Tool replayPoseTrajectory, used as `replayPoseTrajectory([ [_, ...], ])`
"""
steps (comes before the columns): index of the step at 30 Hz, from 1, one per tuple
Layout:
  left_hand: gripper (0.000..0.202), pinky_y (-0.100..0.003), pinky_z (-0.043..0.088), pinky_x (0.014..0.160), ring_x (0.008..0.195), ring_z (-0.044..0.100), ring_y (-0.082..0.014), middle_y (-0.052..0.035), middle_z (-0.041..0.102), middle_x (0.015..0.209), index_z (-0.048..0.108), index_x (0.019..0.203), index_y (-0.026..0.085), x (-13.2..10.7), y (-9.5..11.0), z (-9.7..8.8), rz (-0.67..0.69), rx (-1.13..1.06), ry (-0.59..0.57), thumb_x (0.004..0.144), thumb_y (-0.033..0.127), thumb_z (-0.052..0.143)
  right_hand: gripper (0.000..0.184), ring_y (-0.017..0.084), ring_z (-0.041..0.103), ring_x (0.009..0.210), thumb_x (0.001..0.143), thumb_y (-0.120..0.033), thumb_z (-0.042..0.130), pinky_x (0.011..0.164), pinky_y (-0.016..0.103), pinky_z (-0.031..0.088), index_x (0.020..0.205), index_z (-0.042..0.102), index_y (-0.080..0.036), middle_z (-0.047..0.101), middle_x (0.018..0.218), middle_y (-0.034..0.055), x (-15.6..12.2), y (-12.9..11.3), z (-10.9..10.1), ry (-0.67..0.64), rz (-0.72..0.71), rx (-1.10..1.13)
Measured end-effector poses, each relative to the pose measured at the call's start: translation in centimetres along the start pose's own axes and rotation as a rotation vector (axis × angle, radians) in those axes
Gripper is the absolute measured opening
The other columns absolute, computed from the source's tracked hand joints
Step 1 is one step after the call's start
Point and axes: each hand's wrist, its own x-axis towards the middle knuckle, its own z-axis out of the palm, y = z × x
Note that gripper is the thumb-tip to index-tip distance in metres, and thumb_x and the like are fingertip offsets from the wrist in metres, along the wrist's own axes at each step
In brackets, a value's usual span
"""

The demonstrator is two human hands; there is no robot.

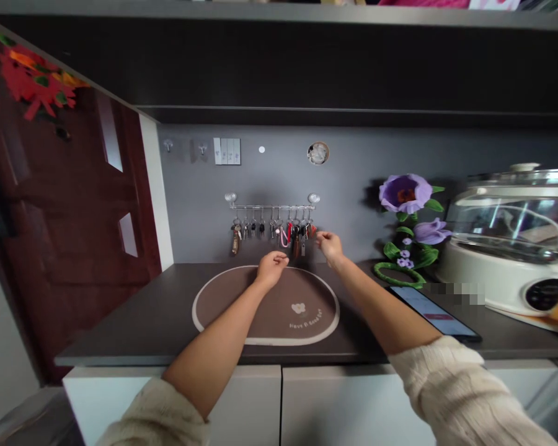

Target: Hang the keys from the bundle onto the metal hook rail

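A clear hook rail [273,207] on the grey wall carries a row of keys [253,229] and key rings. Among them hang a brown key fob [235,239], a pink loop [284,236] and a small red piece [313,230] at the right end. My right hand [330,246] is closed beside that red piece, thumb and fingers pinched; whether they touch it I cannot tell. Lower down, my left hand [272,269] is in front of the wall above the mat [260,316], its fingers curled together. Anything in either hand is too small or hidden to make out.
A phone [434,313] lies right of my forearm. Behind it stand purple artificial flowers [405,195] and a white appliance with a clear lid [497,266]. A dark shelf [279,68] overhangs the counter [139,316]. On the left is a reddish-brown door [88,248].
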Motion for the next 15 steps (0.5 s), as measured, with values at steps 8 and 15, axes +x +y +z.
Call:
replayPoseTrajectory([
  [8,0.081,-0.020,0.037,0.063,0.056,0.044,-0.0055,0.0063,0.046,0.062,0.020,0.130,0.023,-4.3,6.5,-3.7,0.169,-0.037,-0.087,0.061,0.017,0.061,0.054,0.008,0.044,0.059,0.067,-0.032,0.055,0.064,0.024,0.042,0.118,0.037,-0.025,0.043,0.061,-0.0059,-8.8,-3.5,-1.2,-0.163,-0.206,0.036],
  [15,0.097,-0.023,0.038,0.071,0.062,0.046,-0.0068,0.0058,0.048,0.066,-0.009,0.131,0.024,-10.4,9.2,-7.6,0.208,0.033,-0.201,0.063,0.015,0.058,0.087,0.010,0.042,0.059,0.067,-0.029,0.057,0.066,0.025,0.042,0.133,0.001,-0.027,0.050,0.069,-0.0033,-15.6,-5.6,-2.3,-0.308,-0.260,0.008],
])
